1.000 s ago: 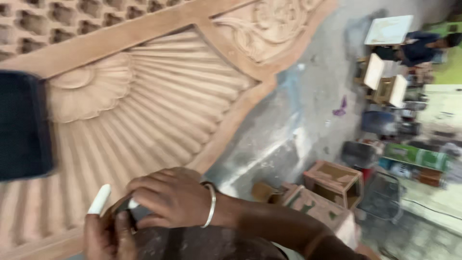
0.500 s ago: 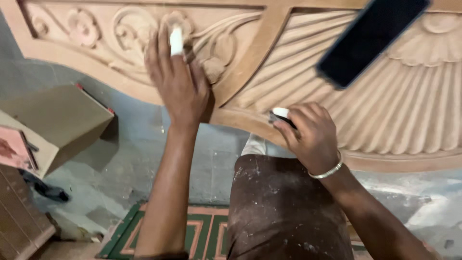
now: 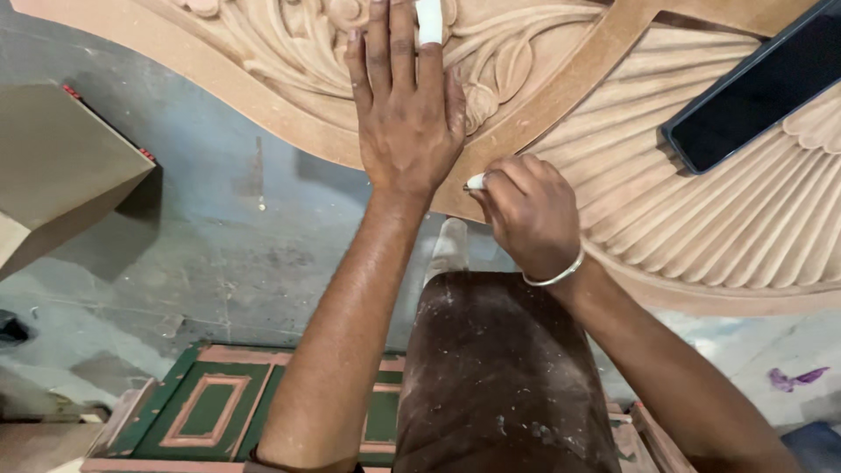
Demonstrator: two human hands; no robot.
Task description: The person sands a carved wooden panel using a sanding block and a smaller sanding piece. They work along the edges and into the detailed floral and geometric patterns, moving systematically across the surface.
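A large carved wooden panel (image 3: 613,105) with floral scrolls and a fluted fan pattern fills the top of the view. My left hand (image 3: 407,114) lies flat on its floral carving, fingers spread, with white tape around one fingertip. My right hand (image 3: 526,215), with a metal bangle on the wrist, is closed around a small white-tipped tool (image 3: 475,182) at the panel's lower edge, just right of my left wrist. My knee in dusty dark trousers (image 3: 499,377) is below both hands.
A black phone (image 3: 753,88) rests on the fluted part of the panel at the upper right. A tan box (image 3: 61,166) stands on the grey floor at the left. A green and pink framed panel (image 3: 210,407) lies at the bottom left.
The view has swung over and closed in on the floral carving. My left hand came from beside the right to press flat on the panel. My right hand stays at the panel's edge.
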